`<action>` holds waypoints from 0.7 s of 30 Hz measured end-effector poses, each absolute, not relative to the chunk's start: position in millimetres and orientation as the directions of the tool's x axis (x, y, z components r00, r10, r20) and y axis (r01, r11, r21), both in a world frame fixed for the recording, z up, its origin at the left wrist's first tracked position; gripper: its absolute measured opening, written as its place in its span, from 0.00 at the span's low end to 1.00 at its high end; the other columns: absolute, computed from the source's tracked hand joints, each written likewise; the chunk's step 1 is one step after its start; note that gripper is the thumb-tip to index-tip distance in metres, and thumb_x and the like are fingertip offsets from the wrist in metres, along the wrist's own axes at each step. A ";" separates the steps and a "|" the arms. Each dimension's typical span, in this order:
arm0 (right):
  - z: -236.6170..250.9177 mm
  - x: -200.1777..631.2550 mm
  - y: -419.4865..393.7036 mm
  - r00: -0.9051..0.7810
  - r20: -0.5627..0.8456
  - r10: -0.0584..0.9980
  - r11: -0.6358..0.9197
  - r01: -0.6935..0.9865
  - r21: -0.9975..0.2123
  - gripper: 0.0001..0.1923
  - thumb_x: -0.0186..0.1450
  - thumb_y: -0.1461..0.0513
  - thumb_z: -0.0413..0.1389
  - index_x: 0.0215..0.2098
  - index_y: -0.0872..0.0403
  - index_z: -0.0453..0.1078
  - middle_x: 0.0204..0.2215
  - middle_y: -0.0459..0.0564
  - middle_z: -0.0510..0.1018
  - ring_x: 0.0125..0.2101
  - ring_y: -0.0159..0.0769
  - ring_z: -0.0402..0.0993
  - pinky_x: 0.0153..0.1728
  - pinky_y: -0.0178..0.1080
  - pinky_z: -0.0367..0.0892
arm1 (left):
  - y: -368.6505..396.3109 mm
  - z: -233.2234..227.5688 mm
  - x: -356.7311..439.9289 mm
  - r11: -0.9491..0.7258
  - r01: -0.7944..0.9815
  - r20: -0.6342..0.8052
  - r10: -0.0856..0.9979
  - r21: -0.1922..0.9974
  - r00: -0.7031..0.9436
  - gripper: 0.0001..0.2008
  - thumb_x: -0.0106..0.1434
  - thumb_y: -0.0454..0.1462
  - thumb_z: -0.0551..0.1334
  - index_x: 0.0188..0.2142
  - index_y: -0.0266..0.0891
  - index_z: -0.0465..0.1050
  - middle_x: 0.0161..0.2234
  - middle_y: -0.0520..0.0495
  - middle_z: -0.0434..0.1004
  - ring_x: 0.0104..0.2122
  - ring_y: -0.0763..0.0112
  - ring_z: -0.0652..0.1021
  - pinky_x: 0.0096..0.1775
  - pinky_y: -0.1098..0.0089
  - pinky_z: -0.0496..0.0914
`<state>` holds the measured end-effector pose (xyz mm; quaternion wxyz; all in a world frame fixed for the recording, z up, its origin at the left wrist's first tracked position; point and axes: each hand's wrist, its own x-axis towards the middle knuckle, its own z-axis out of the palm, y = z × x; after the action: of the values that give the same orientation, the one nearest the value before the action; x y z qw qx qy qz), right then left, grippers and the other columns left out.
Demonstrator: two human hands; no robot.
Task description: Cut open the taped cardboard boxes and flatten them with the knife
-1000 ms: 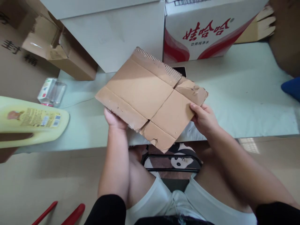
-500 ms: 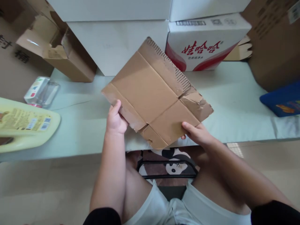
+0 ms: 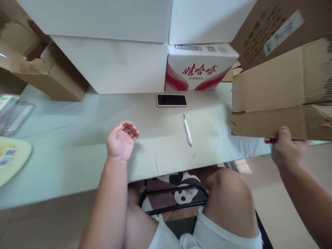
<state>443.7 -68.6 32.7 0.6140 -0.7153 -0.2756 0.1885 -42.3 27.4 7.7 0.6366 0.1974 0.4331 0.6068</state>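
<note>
My right hand [image 3: 287, 148] grips the lower edge of a creased piece of brown cardboard [image 3: 269, 86], thumb on the near face. The sheet is held up at the right side, its torn, ribbed edge reaching the picture's border. My left hand [image 3: 123, 140] is raised over the table, palm up with loosely curled fingers apart and nothing in it. Between the hands, a white pen-like tool [image 3: 187, 131] with a thin dark tip lies on the pale green tablecloth [image 3: 145, 155]. Behind it rests a phone [image 3: 172, 100] with a dark screen.
White boxes [image 3: 109, 65] stand along the back, beside a white and red carton [image 3: 199, 71]. An open brown box [image 3: 59, 76] is at the left, near a clear plastic container [image 3: 19, 114] and a yellow jug [image 3: 12, 159]. A large brown carton [image 3: 261, 24] stands at the back right.
The cardboard has moved from the middle to the far right in my right hand. My left hand has let go of it. The phone and white tool have come into view.
</note>
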 end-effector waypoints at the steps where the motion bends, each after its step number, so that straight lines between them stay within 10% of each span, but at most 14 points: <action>1: 34.4 450.9 -47.6 0.798 0.135 0.587 -0.059 0.209 -0.976 0.13 0.58 0.50 0.67 0.31 0.43 0.69 0.24 0.44 0.72 0.20 0.32 0.66 0.22 0.45 0.66 | 28.1 7.3 -40.6 0.190 -0.602 -0.312 0.944 0.776 -0.105 0.08 0.55 0.40 0.60 0.27 0.39 0.74 0.25 0.47 0.72 0.26 0.71 0.75 0.31 0.71 0.73; 9: 42.9 460.9 122.3 0.603 0.004 0.797 -0.180 0.245 -0.953 0.15 0.60 0.54 0.66 0.28 0.49 0.64 0.23 0.45 0.72 0.27 0.33 0.75 0.30 0.39 0.74 | 31.6 9.1 -37.8 0.200 -0.594 -0.296 0.953 0.779 -0.068 0.09 0.54 0.42 0.62 0.26 0.38 0.74 0.24 0.47 0.71 0.26 0.70 0.74 0.32 0.70 0.74; 21: 28.8 346.9 86.4 0.371 -0.225 0.901 -0.372 0.392 -0.841 0.05 0.64 0.68 0.58 0.38 0.55 0.72 0.27 0.48 0.80 0.27 0.30 0.79 0.29 0.32 0.73 | 18.7 22.1 -57.5 0.111 -0.665 -0.200 0.978 0.738 -0.059 0.14 0.50 0.39 0.65 0.18 0.40 0.59 0.19 0.55 0.54 0.19 0.79 0.61 0.19 0.77 0.59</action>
<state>346.9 86.4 28.8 0.3562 -0.7475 -0.4325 0.3569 -57.5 18.7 22.1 0.6511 0.2157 0.3624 0.6310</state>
